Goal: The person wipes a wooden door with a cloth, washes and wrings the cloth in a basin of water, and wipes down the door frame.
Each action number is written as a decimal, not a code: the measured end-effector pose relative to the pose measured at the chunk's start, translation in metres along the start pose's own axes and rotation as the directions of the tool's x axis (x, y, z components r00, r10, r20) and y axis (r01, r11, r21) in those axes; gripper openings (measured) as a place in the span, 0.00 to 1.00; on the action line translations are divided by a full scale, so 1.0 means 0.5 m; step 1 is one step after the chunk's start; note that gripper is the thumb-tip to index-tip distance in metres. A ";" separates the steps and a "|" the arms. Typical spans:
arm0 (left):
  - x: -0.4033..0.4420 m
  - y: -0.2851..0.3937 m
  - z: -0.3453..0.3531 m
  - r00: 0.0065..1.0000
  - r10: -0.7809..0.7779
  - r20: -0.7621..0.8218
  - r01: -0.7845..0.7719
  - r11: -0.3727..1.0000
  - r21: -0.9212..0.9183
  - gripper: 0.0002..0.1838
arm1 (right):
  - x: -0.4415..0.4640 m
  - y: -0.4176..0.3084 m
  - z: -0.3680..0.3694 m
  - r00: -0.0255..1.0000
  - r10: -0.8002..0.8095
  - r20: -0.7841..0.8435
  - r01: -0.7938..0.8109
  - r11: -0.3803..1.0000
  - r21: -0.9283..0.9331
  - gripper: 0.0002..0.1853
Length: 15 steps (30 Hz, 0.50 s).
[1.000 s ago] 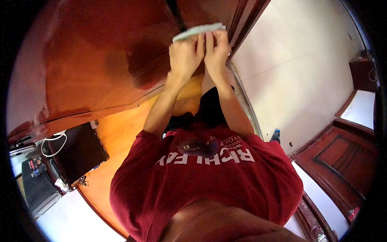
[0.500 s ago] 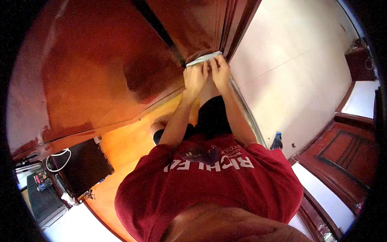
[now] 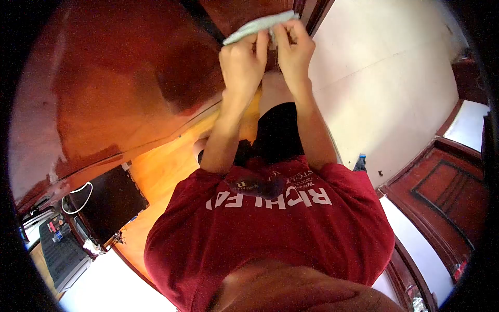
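Note:
A pale, folded cloth (image 3: 262, 26) is stretched between my two hands at the top of the view, in front of a glossy red-brown wooden panel (image 3: 119, 73). My left hand (image 3: 243, 58) is closed on the cloth's left part, with the fingertips pinching its lower edge. Gripping the right part of the cloth, my right hand (image 3: 295, 49) has its fingers bent and closed. Whether the cloth touches the wood behind it, I cannot tell.
A pale wall (image 3: 379, 67) rises on the right, with a dark red wooden door (image 3: 449, 192) beyond it. Orange wooden flooring (image 3: 156, 166) lies below. At lower left are a dark box-like object (image 3: 112, 200), a white cable (image 3: 78, 208) and a keyboard-like dark object (image 3: 61, 249).
Both hands and the cloth have risen in the view, away from my body. More of the cloth's length now shows. Both hands keep hold of it.

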<state>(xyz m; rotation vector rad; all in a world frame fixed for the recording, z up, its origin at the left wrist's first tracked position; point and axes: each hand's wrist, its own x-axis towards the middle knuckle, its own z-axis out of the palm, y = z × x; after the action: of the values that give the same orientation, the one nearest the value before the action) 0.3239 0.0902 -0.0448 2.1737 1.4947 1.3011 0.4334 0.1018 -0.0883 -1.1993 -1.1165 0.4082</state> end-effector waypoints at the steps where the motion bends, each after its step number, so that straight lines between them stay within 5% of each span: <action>1: -0.025 -0.035 0.030 1.000 0.004 0.017 -0.004 1.000 -0.010 0.10 | -0.028 0.044 -0.001 0.999 0.016 0.038 -0.016 1.000 0.006 0.05; 6: -0.142 -0.165 0.137 0.991 -0.056 0.123 0.054 0.998 0.018 0.14 | -0.089 0.189 -0.038 0.959 0.126 0.253 -0.110 0.991 -0.074 0.08; 8: -0.176 -0.197 0.150 0.987 -0.078 0.142 0.087 0.995 -0.052 0.13 | -0.067 0.171 -0.056 0.855 0.135 0.500 0.012 0.960 -0.280 0.10; 10: -0.195 -0.226 0.166 0.980 -0.106 0.166 0.119 0.991 -0.066 0.13 | -0.066 0.196 -0.051 0.829 0.155 0.538 0.012 0.956 -0.293 0.11; 12: -0.214 -0.243 0.175 0.979 -0.115 0.169 0.125 0.991 -0.049 0.14 | -0.069 0.215 -0.043 0.698 0.330 0.635 0.067 0.854 -0.517 0.11; 15: -0.265 -0.309 0.207 0.951 -0.173 0.256 0.179 0.984 -0.002 0.14 | -0.133 0.305 -0.004 0.716 0.378 0.587 0.073 0.795 -0.602 0.11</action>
<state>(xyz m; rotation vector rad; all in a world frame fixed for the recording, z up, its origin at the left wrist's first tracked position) 0.2867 0.0834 -0.2702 2.0457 1.5176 0.9373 0.4489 0.1067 -0.2539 -1.7850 -1.8938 0.7142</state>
